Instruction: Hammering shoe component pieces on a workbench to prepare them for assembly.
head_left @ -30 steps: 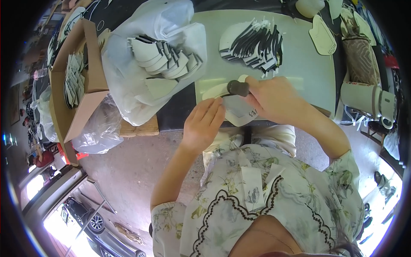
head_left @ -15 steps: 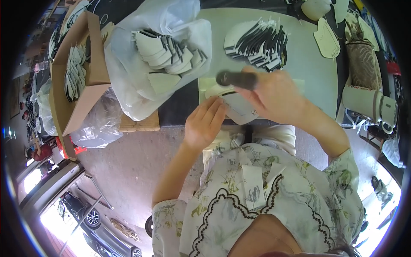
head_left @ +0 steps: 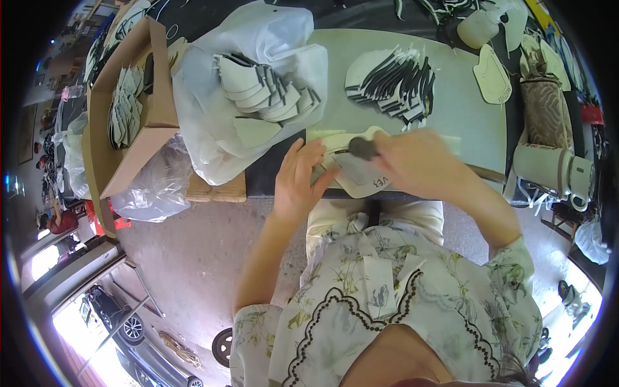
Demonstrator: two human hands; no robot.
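Note:
A pale, curved template (head_left: 361,171) with dark markings lies at the table's near edge, in front of my body. Spread over its left end is my left hand (head_left: 298,177), thumb apart from the fingers, the fingertips resting on the piece. My right hand (head_left: 425,161), slightly blurred, is closed around a dark tool with a rounded end (head_left: 363,148). That end is over the template, close to a dark strip (head_left: 340,151) along its upper part. The tool's other end is hidden in my fist.
Behind the hands, a fanned stack of black-and-white pieces (head_left: 396,84) lies on the grey-green board (head_left: 461,97). Left of it, a white plastic bag (head_left: 200,113) holds similar pieces, beside an open cardboard box (head_left: 132,161). On the right are a pale cutout (head_left: 493,77) and a cream-coloured machine (head_left: 548,168).
The tool has swung from lying sideways above the template to its rounded end over it. My left hand has opened its thumb away from the fingers. The whole view has shifted slightly.

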